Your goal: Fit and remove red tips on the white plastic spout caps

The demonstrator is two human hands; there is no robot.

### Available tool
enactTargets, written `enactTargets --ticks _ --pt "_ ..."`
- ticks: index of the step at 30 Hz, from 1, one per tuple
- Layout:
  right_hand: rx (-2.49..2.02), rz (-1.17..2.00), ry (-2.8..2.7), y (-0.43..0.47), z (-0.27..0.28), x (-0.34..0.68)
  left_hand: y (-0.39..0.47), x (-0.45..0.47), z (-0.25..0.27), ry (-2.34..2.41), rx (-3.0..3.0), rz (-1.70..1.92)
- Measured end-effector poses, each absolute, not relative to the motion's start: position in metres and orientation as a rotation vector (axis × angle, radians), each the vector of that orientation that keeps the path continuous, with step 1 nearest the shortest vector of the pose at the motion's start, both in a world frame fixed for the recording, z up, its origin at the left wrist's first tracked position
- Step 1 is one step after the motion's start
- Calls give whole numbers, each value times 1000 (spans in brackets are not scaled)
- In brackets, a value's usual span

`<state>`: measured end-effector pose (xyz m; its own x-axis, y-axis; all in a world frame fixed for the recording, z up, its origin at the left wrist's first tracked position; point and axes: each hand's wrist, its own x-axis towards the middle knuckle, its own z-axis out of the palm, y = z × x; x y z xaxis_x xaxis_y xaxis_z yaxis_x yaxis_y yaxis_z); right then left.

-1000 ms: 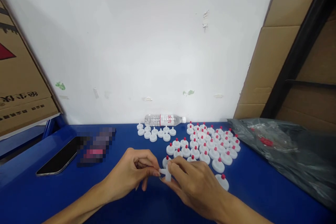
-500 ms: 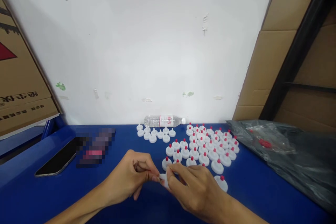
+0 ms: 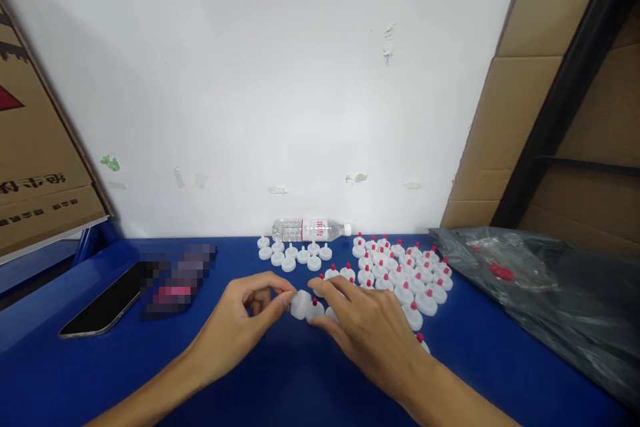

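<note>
My left hand and my right hand meet over a blue table, both pinching one small white cap between their fingertips. It is held just above the near edge of a group of several white caps with red tips, which my right hand partly covers. A smaller cluster of plain white caps lies farther back, in front of a clear water bottle lying on its side by the wall.
A black phone lies face up at the left beside a blurred-out object. A dark plastic bag with parts inside covers the table's right side. Cardboard boxes stand at left, and flat cardboard leans at right.
Both hands have moved up and away from me toward the red-tipped caps. The white cap between the fingers has turned and now shows more fully.
</note>
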<state>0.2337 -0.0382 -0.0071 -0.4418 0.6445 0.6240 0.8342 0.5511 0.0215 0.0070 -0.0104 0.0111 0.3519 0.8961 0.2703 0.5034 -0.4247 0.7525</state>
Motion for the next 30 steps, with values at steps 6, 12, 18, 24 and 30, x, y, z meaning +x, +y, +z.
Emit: enactTargets --ticks 6,12,18,24,30 --pt "-1277 -410 -2303 -40 -11 233 -6 8 9 1303 2358 736" --pt "-1165 -252 -2304 -51 -10 223 3 2 2 1346 2400 752" --pt "-1119 -156 -2314 -55 -9 220 31 -20 -1 1575 2581 660" --pt "-1081 -137 -2302 -56 -9 218 46 -32 -10 1567 2522 545" --pt "-1062 -156 -2312 -55 -11 216 48 -30 -10 1575 2499 463"
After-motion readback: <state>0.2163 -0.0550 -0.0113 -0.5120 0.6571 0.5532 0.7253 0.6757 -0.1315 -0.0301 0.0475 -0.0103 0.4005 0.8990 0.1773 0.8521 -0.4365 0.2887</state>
